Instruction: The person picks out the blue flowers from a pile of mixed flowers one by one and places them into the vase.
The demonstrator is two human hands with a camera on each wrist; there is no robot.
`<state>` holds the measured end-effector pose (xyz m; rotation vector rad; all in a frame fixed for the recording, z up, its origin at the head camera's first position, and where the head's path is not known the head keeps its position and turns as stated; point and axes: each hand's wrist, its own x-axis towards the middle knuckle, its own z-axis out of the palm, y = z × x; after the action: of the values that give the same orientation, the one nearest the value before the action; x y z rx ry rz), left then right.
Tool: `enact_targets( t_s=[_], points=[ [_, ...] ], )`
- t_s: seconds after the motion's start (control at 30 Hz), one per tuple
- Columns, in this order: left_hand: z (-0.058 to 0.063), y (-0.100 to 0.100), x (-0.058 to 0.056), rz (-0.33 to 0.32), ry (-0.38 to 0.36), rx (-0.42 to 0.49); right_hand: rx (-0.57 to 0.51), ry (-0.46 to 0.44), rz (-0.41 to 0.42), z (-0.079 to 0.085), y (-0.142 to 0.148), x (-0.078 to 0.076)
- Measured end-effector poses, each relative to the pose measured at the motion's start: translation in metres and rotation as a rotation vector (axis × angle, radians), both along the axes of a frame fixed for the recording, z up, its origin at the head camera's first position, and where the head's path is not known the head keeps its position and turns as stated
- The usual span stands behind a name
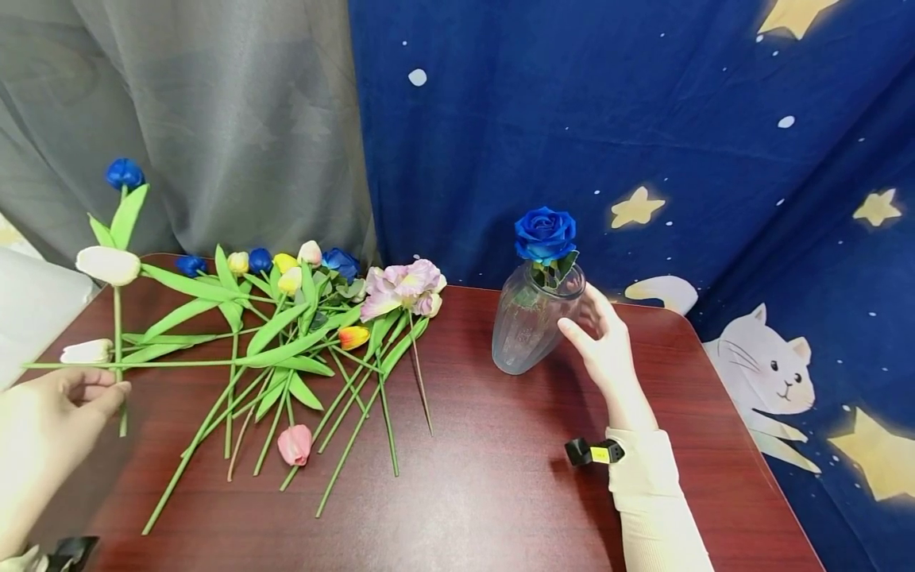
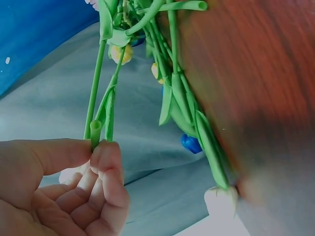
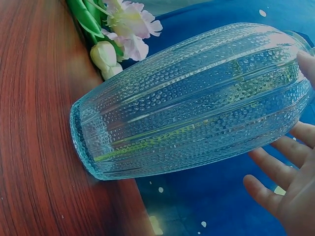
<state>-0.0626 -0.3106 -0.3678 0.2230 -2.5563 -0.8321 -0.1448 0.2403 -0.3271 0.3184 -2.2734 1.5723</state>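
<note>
Tulip stem (image 1: 117, 318), frame left: left hand (image 1: 53, 429) pinches; crossing stem (image 1: 179, 364) may snag. Vase (image 1: 525, 334), right of centre: right hand (image 1: 609, 353) grips; sideways pull may topple.

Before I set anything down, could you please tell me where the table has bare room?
The widest bare patch of table lies between the flower stems and the right sleeve, in front of the glass vase. A narrower one separates that sleeve from the right edge. The left is crowded, from the left hand to the pale purple flower.
</note>
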Motion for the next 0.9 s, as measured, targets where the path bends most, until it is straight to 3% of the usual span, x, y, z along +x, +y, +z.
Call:
enact_targets(
  t_s=[0.1, 0.27, 0.43, 0.5, 0.7, 0.9],
  points=[
    [-0.002, -0.004, -0.003, 0.006, 0.033, 0.068, -0.004, 0.003, 0.006, -0.005, 0.003, -0.004],
    [-0.024, -0.028, -0.017, 0.001, 0.131, 0.205, -0.02, 0.007, 0.005, -0.021, 0.014, -0.014],
    [-0.04, -0.049, -0.029, 0.023, 0.185, 0.22, -0.014, 0.031, 0.001, -0.026, 0.016, -0.016],
    [-0.034, -0.047, -0.031, 0.038, 0.196, 0.229, -0.016, 0.036, 0.001, -0.026, 0.015, -0.016],
    [0.014, -0.021, -0.027, 0.076, 0.176, 0.326, -0.023, 0.028, 0.001, -0.024, 0.013, -0.016],
    [0.031, -0.014, -0.033, 0.124, 0.209, 0.32, -0.016, 0.022, 0.008, -0.024, 0.013, -0.017]
  ],
)
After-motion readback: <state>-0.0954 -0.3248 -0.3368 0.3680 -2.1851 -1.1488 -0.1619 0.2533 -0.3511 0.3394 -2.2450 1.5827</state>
